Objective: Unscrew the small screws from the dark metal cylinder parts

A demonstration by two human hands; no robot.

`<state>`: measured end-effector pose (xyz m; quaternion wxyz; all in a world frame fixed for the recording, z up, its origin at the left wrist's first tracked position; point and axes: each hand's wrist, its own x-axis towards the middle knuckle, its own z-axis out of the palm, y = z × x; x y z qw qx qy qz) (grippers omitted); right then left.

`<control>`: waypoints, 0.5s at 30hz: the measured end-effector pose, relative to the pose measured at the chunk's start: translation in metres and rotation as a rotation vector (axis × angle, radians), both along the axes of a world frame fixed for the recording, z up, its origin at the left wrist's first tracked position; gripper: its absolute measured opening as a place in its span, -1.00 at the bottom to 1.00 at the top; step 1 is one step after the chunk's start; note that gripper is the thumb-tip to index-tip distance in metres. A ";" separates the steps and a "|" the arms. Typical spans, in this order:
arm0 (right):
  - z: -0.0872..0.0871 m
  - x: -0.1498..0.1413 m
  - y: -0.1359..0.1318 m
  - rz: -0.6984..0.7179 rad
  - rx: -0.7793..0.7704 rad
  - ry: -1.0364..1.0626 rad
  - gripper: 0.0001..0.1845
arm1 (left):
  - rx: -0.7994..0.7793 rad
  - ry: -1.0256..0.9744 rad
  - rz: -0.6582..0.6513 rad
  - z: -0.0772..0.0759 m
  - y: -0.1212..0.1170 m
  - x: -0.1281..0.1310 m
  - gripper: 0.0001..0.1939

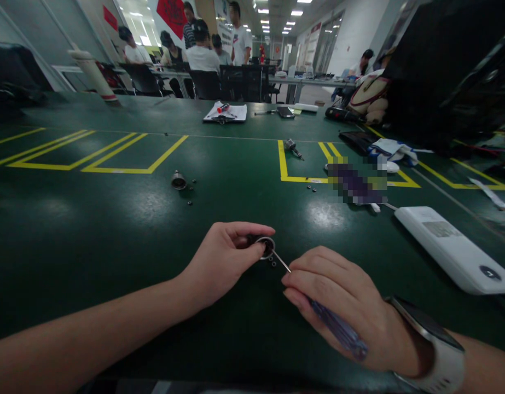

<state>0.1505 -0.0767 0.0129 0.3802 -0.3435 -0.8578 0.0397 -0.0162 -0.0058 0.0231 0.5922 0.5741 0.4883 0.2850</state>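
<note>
My left hand (223, 254) is closed around a cup-shaped metal part (271, 241), its round open end facing right. In my right hand (338, 295) is a screwdriver (338, 328) with a translucent bluish-purple handle. Its thin shaft reaches into the mouth of the metal part, where my left thumb partly hides the inside; I cannot tell what the tip touches. Small nut-like rings (273, 264) lie on the green table (154, 246) just below the part. Farther off to the left, a similar metal cup (179, 180) rests beside several small rings (190, 203).
A white power bank (453, 246) lies at right, its cable running to a blurred-out object (354, 183). A metal piece with a thin shaft (292, 146) lies inside yellow tape lines. Farther back are a clipboard (225, 113), a phone (285, 112) and several people at another table.
</note>
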 end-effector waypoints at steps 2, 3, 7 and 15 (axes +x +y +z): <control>0.000 0.000 -0.001 0.004 0.006 -0.001 -0.88 | -0.001 0.004 0.002 -0.001 0.000 0.000 -0.74; 0.000 0.000 -0.001 0.005 0.011 -0.002 -0.88 | -0.002 0.006 0.005 -0.001 0.000 0.000 -0.74; -0.001 0.000 -0.001 0.015 0.018 -0.010 -0.90 | -0.007 0.012 0.006 -0.001 0.000 0.000 -0.73; 0.000 -0.002 0.000 0.006 0.017 -0.023 -0.88 | -0.010 -0.004 0.004 -0.002 0.001 0.000 -0.73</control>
